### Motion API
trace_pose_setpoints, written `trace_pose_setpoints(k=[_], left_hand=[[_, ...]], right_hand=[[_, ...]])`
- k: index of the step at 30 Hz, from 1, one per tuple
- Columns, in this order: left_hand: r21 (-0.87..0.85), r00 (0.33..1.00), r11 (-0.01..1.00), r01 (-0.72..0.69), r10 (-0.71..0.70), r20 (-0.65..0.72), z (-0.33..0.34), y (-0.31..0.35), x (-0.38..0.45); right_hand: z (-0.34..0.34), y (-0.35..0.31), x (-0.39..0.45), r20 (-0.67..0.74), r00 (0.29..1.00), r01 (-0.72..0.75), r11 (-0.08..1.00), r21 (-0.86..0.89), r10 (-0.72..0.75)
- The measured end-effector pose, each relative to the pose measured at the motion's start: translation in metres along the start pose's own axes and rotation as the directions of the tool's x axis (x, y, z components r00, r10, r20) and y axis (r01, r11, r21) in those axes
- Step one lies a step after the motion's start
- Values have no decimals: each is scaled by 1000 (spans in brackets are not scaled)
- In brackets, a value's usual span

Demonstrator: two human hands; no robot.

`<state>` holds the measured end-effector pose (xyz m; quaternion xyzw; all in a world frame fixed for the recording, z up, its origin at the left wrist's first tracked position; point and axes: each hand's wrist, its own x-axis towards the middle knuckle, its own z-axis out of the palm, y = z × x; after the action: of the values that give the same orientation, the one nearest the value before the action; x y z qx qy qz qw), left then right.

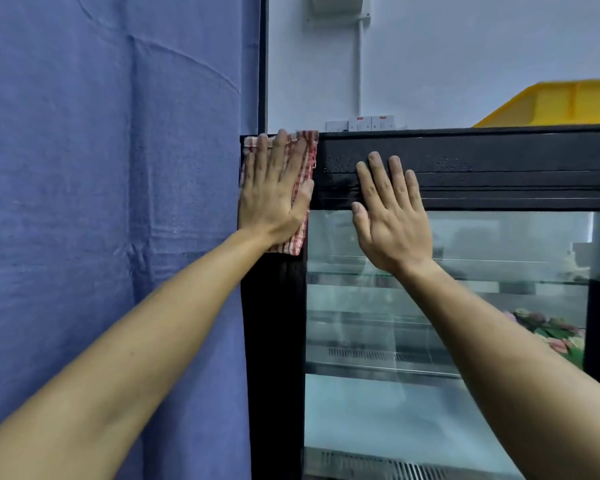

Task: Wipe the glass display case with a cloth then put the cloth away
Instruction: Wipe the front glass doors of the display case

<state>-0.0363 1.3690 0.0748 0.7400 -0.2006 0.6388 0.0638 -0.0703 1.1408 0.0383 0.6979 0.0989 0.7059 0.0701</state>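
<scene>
A glass display case [506, 181] with a black frame fills the right half of the view. Shelves show behind its glass front [499, 306]. A red and white checked cloth [305, 161] lies flat against the case's top left corner. My left hand [274, 192] presses on the cloth with straight fingers, covering most of it. My right hand [392, 216] rests flat and bare on the upper frame and the top of the glass, just right of the cloth. Water droplets speckle the black frame near my right fingertips.
A blue curtain [111, 202] hangs directly left of the case. A yellow tray [551, 105] sits on top of the case at the right. White wall sockets [361, 123] and a conduit [361, 64] are on the wall behind. Flowers [551, 334] lie inside on a shelf.
</scene>
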Motion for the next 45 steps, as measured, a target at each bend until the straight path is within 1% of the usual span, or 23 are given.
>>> trace_pose_setpoints(k=[3, 8, 9, 12, 13, 14, 16, 18, 20, 23, 25, 28, 30, 32, 33, 35, 37, 40, 42, 45], left_hand=[[16, 1000, 1000, 20, -20, -11, -1, 2, 18], [-18, 999, 999, 50, -50, -16, 4, 13, -9], [-23, 997, 997, 72, -73, -27, 4, 10, -11], [-67, 975, 975, 213, -217, -56, 3, 1, -6], [-65, 967, 969, 240, -244, -67, 2, 4, -6], [-51, 970, 972, 228, -231, -72, 3, 11, -9], [-53, 994, 994, 97, -99, -43, 5, 25, -24], [-68, 1000, 998, -18, 18, 0, 7, 20, -36], [-39, 999, 998, -52, 51, -16, 3, 3, -16], [-9, 999, 1000, 13, -14, -52, -4, -9, 31], [-11, 995, 998, 69, -70, -77, 0, 1, 34], [-82, 988, 990, 111, -119, -94, 9, 16, -14], [-111, 990, 985, 131, -137, -44, 16, 24, -71], [-124, 992, 984, 127, -125, 25, 19, 31, -127], [-120, 993, 986, 116, -112, 44, 20, 30, -142], [-109, 995, 991, 82, -76, 63, 19, 18, -127], [-86, 997, 994, 75, -72, 38, 12, 6, -72], [-84, 992, 989, 125, -122, 41, 1, -2, -2], [-91, 989, 985, 146, -145, 21, 2, 1, 3], [-122, 991, 984, 130, -132, -6, 7, 13, -42]], right_hand=[[2, 0, -1, -21, 1000, 4, 1000, -2, -4], [1, 0, -2, -25, 1000, 3, 1000, 4, -3], [1, 0, -2, -26, 1000, 5, 1000, 4, -5], [1, 1, -2, -20, 1000, 6, 1000, 3, -6], [1, 1, -3, -19, 1000, 5, 1000, 1, -5], [1, 1, -3, -22, 1000, 5, 1000, -2, -5], [2, 1, -3, -25, 1000, 1, 1000, -2, -1], [2, 0, -3, -20, 1000, 1, 1000, 10, -1], [2, 1, -3, -16, 1000, -7, 1000, 8, 7], [4, 0, -3, -25, 1000, -4, 1000, 4, 4], [4, 2, -2, -25, 1000, -1, 1000, 8, 1], [4, 2, -3, -15, 1000, 1, 1000, 5, -1], [5, 1, -4, -11, 1000, 2, 1000, 7, -2], [4, 0, -6, -17, 1000, -3, 1000, -2, 3], [4, -1, -6, -18, 1000, -8, 1000, -8, 8], [2, -2, -9, 0, 1000, -12, 1000, -13, 12], [1, -5, -13, 8, 999, -34, 999, -11, 35], [1, -12, -25, 33, 996, -78, 997, -1, 78], [1, -15, -30, 43, 995, -87, 996, 2, 87], [0, -15, -31, 53, 995, -87, 996, 19, 86]])
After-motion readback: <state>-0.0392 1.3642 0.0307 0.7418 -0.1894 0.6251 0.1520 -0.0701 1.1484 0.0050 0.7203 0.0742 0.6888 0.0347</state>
